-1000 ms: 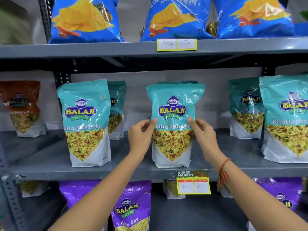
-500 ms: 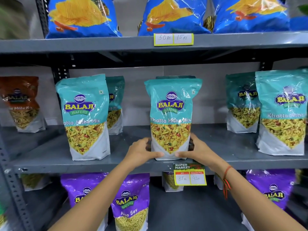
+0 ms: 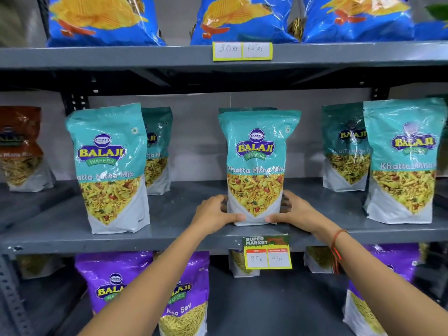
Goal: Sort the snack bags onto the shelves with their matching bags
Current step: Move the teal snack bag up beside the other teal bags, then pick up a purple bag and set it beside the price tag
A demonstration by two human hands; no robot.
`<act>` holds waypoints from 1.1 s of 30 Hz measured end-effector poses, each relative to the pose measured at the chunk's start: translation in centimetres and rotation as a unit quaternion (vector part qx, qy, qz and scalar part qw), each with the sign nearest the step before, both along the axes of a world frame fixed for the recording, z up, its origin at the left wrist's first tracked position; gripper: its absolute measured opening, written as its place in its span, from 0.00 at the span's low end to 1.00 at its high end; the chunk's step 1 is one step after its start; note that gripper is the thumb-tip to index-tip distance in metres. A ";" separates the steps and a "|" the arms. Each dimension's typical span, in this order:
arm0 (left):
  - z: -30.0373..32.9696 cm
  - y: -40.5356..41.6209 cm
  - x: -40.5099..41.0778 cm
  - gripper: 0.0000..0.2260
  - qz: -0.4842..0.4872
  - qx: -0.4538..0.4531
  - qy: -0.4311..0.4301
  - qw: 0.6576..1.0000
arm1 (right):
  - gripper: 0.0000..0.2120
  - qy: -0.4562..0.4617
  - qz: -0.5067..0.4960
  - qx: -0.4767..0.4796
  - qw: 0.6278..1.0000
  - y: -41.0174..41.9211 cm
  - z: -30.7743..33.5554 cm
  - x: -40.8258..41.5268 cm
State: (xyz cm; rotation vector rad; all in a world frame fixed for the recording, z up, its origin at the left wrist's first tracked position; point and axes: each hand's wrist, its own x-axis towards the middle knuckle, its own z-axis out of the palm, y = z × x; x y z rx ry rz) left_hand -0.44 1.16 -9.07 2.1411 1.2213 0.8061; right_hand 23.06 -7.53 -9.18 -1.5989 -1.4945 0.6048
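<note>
A teal Khatta Mitha Mix bag [image 3: 257, 161] stands upright at the front middle of the grey middle shelf [image 3: 184, 236]. My left hand [image 3: 213, 214] cups its bottom left corner and my right hand [image 3: 293, 212] cups its bottom right corner, thumbs meeting across the white base. Another teal bag top shows just behind it. Matching teal bags stand to the left [image 3: 109, 166] and to the right [image 3: 400, 161], each with a second one behind it.
Blue chip bags [image 3: 101, 18] line the top shelf. Purple Aloo Sev bags [image 3: 184, 299] stand on the lower shelf. A brown bag [image 3: 20, 146] sits at the middle shelf's far left. Price tags [image 3: 266, 253] hang on the shelf edges.
Both hands slid from the bag's middle down to its bottom corners. The bag stays upright in the same spot on the shelf.
</note>
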 end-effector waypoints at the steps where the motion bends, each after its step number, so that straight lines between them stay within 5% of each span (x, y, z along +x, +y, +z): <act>1: 0.0 -0.1 0.0 0.32 0.002 -0.004 0.000 1.000 | 0.44 0.000 0.000 -0.001 1.000 -0.1 0.1 -0.1; 4: 0.2 -0.7 -0.2 0.31 0.015 -0.008 -0.004 1.000 | 0.45 0.002 -0.014 0.006 1.000 -0.8 0.0 -0.8; 9: 0.9 -3.2 -1.5 0.32 0.072 0.031 -0.099 0.992 | 0.50 0.049 -0.136 0.163 0.976 -3.1 0.4 -4.0; 19: -0.8 -9.1 -8.1 0.16 0.155 0.121 -0.301 0.933 | 0.23 0.089 -0.060 0.311 0.944 -8.5 -1.3 -15.7; 23: -7.1 -10.4 -11.8 0.11 0.206 0.103 -0.338 0.913 | 0.15 0.078 0.043 0.230 0.969 -8.7 -7.4 -19.0; 27: -15.8 -10.4 -15.1 0.10 0.271 0.029 -0.274 0.922 | 0.12 0.098 0.063 0.071 0.991 -6.4 -14.8 -19.0; 33: -27.3 -8.0 -17.4 0.15 0.294 -0.132 -0.192 0.927 | 0.30 0.107 0.022 -0.167 0.980 -0.7 -25.4 -17.2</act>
